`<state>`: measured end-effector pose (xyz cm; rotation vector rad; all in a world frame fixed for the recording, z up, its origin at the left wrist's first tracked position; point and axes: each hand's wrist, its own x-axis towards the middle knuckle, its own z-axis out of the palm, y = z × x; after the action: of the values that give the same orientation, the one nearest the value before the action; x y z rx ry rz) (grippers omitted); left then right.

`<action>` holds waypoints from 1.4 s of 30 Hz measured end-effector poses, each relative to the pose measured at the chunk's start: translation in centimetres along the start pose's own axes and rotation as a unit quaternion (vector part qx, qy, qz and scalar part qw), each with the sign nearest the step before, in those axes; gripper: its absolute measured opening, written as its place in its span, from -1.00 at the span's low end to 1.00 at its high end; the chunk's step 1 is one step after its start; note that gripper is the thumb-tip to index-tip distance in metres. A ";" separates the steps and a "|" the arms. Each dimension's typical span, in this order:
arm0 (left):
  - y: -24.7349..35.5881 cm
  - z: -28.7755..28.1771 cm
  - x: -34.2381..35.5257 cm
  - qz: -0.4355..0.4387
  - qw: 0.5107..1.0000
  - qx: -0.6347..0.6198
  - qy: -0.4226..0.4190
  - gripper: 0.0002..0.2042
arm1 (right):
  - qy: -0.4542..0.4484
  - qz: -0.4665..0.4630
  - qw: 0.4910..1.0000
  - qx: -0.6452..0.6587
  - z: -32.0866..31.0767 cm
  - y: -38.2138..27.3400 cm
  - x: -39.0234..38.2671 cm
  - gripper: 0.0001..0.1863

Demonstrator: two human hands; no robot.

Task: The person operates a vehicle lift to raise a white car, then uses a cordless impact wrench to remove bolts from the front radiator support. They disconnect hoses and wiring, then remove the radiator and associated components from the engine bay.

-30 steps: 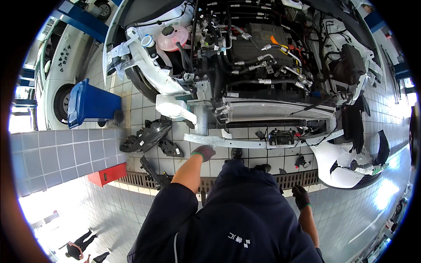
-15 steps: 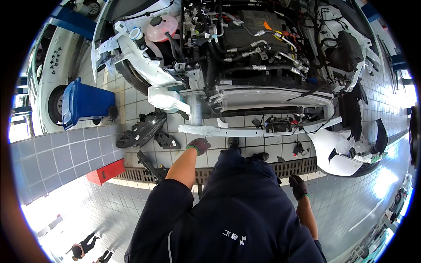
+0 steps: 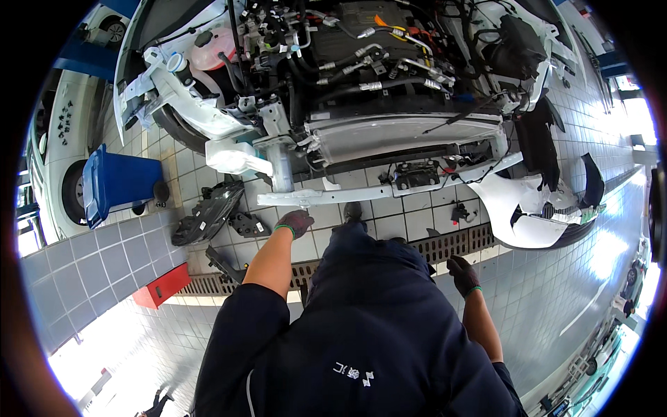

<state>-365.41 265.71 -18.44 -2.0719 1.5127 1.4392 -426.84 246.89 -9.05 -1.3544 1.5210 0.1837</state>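
Note:
My left hand (image 3: 294,222), in a dark reddish glove with a green cuff, hangs just on my side of the white bumper beam (image 3: 326,197). Its fingers are loosely bent, and nothing shows in them. My right hand (image 3: 464,276), gloved in the same way, hangs beside my right hip above the floor, fingers slightly curled and empty. Ahead is the open front of a car, with a radiator (image 3: 410,139) behind the beam and a pink coolant tank (image 3: 212,52) at the far left of the engine bay.
A removed white bumper cover (image 3: 504,208) lies at the right. Black headlamps (image 3: 212,212) and dark brackets rest on the tiles at left, near a red box (image 3: 161,286) and a blue bin (image 3: 128,182). A drain grate (image 3: 458,243) crosses the floor by my feet.
The car front and floor parts have shifted left and slightly up in view. My left hand now hangs a little lower and further left; both hands remain empty.

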 end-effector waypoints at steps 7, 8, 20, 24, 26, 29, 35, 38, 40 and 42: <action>3.2 1.4 -1.5 0.053 0.989 0.136 -0.006 -0.64 | -0.004 0.047 0.998 0.046 -0.2 2.8 -2.5 -0.33; 3.9 1.8 -1.9 0.040 0.992 0.119 -0.001 -0.65 | -0.006 0.047 0.998 0.050 -0.3 3.6 -2.7 -0.33; 18.4 13.0 -5.5 -0.025 1.000 -0.004 0.006 -0.67 | 0.007 0.043 0.991 0.127 -6.5 22.2 -6.7 -0.41; 19.1 19.2 -6.7 0.071 0.988 0.136 -0.017 -0.64 | -0.007 0.011 0.998 0.058 -7.7 33.0 -6.7 -0.43; 20.0 20.8 -6.4 0.075 0.986 0.145 -0.028 -0.63 | -0.002 -0.062 0.998 -0.024 -9.4 41.2 -6.0 -0.44; 21.1 20.9 -7.7 0.048 0.984 0.170 -0.038 -0.63 | 0.020 0.002 0.999 0.026 -9.3 40.9 -6.2 -0.48; 22.2 18.6 -11.0 -0.013 0.991 0.131 -0.038 -0.62 | 0.002 0.058 0.987 0.147 -8.9 33.7 -8.1 -0.49; 24.7 16.3 -12.9 -0.067 0.997 0.037 -0.003 -0.63 | -0.002 0.028 0.988 0.154 -7.8 31.5 -7.8 -0.45; 24.9 15.8 -13.0 -0.053 0.998 0.035 0.012 -0.64 | -0.011 0.009 0.991 0.131 -7.4 31.0 -7.1 -0.44; 25.8 14.5 -13.4 -0.066 0.997 -0.019 0.032 -0.62 | -0.008 -0.005 0.994 0.112 -7.0 30.4 -6.6 -0.44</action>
<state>-394.90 271.51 -6.05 -2.2141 1.3517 1.3768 -456.31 256.90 -15.92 -1.1784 1.4745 0.0162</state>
